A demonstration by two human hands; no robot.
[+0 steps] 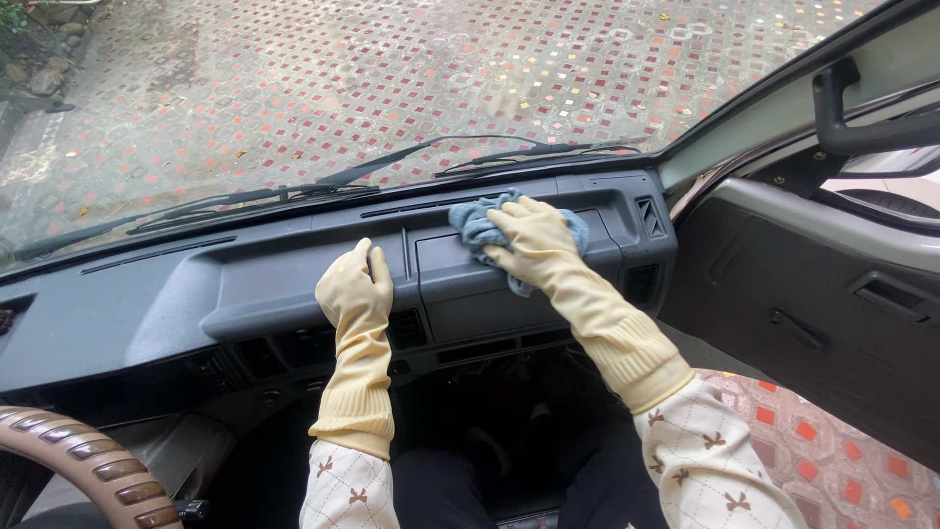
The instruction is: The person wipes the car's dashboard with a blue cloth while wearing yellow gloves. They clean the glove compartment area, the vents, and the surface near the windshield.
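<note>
View from the passenger seat of a vehicle, looking down over the person's own arms toward the dashboard. Nearest, at the bottom, two forearms in cream sleeves with small brown bow prints (700, 460) reach forward, each ending in a long pale yellow rubber glove with a ribbed cuff. At the lower left corner curves part of a steering wheel (93, 460) in a tan and brown ridged cover. Dark trousered legs sit in the shadowed footwell between the arms. The left hand (354, 284) rests flat, fingers together and uncurled, against the front edge of the grey dashboard (196, 294), grasping nothing. Further forward and to the right, the right hand (534, 235) presses down on a crumpled blue cloth (473, 223), fingers spread over it and partly gathering it, on the upper face of the dashboard above the glovebox panel. To the right, the passenger door (813, 304) stands open, showing its dark inner panel and handle. Beyond the dashboard, the wiper blades (294, 191) lie against the base of the windscreen, and through the glass is patterned red, white and yellow paving (392, 69).
</note>
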